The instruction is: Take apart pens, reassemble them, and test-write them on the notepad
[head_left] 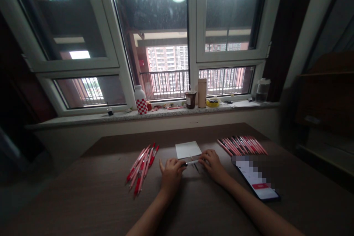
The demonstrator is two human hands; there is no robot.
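Between my two hands is a pen point(192, 162) with a clear barrel and a black end, held level just above the table. My left hand point(172, 171) pinches its black end, with one finger stuck out to the side. The other end sits between the fingertips of my right hand point(212, 164). Under the pen a thin dark stick point(196, 169) lies slantwise; I cannot make out its kind. A white sheet point(188, 149) is just behind the hands. To the left lies a loose pile of pink and red pens point(142, 167).
On the right, pink and black pens point(242, 145) lie side by side in a row. A phone point(257, 179) with a lit screen is near my right forearm. Along the windowsill point(121, 117) stand a checkered bottle point(141, 100), a cup point(190, 100) and a tan flask point(202, 94).
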